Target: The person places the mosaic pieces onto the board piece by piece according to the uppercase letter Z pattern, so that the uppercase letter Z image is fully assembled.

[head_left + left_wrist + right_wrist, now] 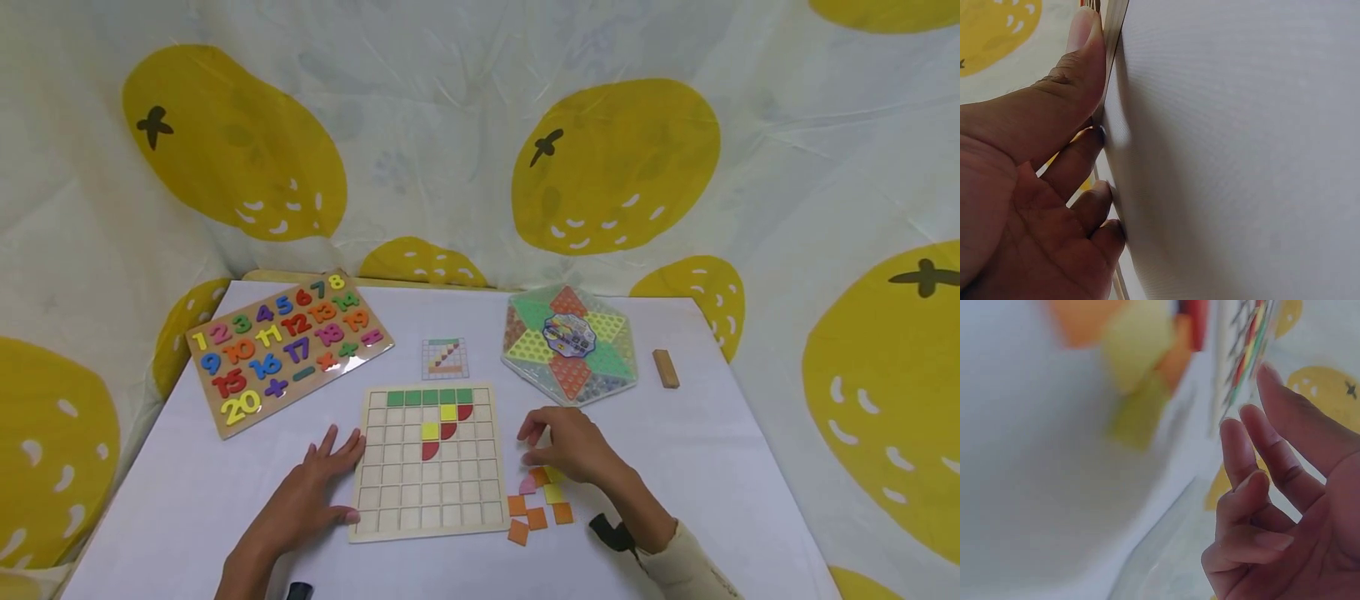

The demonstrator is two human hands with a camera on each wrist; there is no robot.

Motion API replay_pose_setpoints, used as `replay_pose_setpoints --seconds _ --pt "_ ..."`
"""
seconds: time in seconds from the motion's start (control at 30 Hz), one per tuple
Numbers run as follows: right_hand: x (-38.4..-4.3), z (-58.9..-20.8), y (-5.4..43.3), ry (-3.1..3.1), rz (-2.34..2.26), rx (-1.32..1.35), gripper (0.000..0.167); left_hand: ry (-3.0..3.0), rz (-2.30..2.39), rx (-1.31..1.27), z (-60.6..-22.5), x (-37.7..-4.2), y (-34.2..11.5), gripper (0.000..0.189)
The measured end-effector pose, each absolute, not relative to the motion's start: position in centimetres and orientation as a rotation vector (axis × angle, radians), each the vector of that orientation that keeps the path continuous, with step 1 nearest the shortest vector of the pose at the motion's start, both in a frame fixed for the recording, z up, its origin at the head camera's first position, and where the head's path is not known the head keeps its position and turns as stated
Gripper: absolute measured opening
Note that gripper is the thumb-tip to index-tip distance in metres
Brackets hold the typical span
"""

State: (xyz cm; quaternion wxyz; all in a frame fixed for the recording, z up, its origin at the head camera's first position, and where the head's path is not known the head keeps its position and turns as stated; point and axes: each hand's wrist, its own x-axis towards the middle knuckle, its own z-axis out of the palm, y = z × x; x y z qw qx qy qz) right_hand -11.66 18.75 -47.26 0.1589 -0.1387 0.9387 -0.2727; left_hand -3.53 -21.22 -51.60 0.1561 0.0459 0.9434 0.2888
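A wooden grid board lies flat before me. Green squares line part of its top row, and below them two yellow squares and three red quarter-round pieces step down diagonally. My left hand rests at the board's left edge, fingers and thumb spread and touching it. Just right of the board hovers my right hand, fingers loosely bent, nothing between thumb and fingers in the right wrist view. Beneath and beside it lie loose orange squares, yellow squares and a pink rounded piece.
A small pattern card lies behind the board. A number puzzle board is at the back left. A hexagonal star-pattern game board and a small brown wooden block are at the back right.
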Motion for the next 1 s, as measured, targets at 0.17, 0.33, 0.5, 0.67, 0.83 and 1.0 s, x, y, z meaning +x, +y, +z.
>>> replay_pose_setpoints --seconds 0.17,0.33,0.5,0.67,0.83,1.0 --pt "-10.5 -48.0 21.0 2.685 -0.724 -0.331 0.029 2.703 0.822 0.135 -51.7 -3.5 -21.2 0.109" --pt "-10.1 -48.8 21.8 2.689 -0.672 -0.262 0.031 2.702 0.831 0.136 -51.7 -3.4 -21.2 0.109" --pt "-10.2 -49.5 21.8 2.664 -0.686 -0.275 0.028 2.7 0.841 0.132 -51.8 -3.4 -21.2 0.109" --pt "-10.5 -49.6 21.7 2.643 -0.679 -0.276 0.028 2.695 0.836 0.133 -51.8 -3.4 -21.2 0.109" --pt "-10.8 -49.3 21.6 2.651 -0.729 -0.292 0.025 2.709 0.827 0.139 -51.7 -3.4 -21.2 0.11" --pt "-11.1 -48.9 20.7 2.666 -0.818 -0.434 0.023 2.717 0.824 0.138 -51.7 -3.4 -21.2 0.111"
